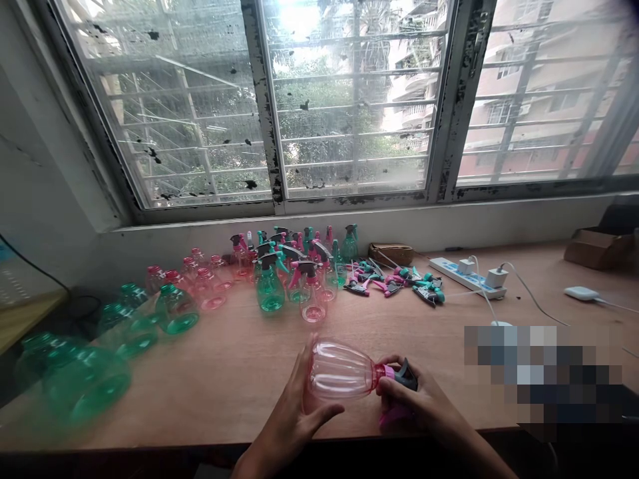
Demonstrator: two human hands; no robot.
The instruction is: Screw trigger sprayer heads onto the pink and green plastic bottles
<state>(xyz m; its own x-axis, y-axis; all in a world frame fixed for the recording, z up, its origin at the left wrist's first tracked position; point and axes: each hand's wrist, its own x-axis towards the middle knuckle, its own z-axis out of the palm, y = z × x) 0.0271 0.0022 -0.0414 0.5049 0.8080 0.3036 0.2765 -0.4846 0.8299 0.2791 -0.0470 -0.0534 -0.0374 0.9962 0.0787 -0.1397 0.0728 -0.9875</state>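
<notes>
A clear pink spray bottle (342, 370) lies sideways in the air above the table's near edge, its base to the left. My right hand (417, 392) is closed around the neck and the black-and-pink spray head (405, 376) fitted there. At the base end, my left hand (302, 406) rests its fingers along the bottle, partly hidden behind it, with the thumb stretched out away from the plastic. Beyond my hands stand several assembled spray bottles, among them a green one (271, 293) and a pink one (313, 303).
Green bottles without heads (177, 313) and pink ones (212, 296) stand at the left. Loose spray heads (392, 283) lie in a pile near a brown pouch (391, 253). A power strip (466, 276) with cables and a cardboard box (599, 247) are on the right.
</notes>
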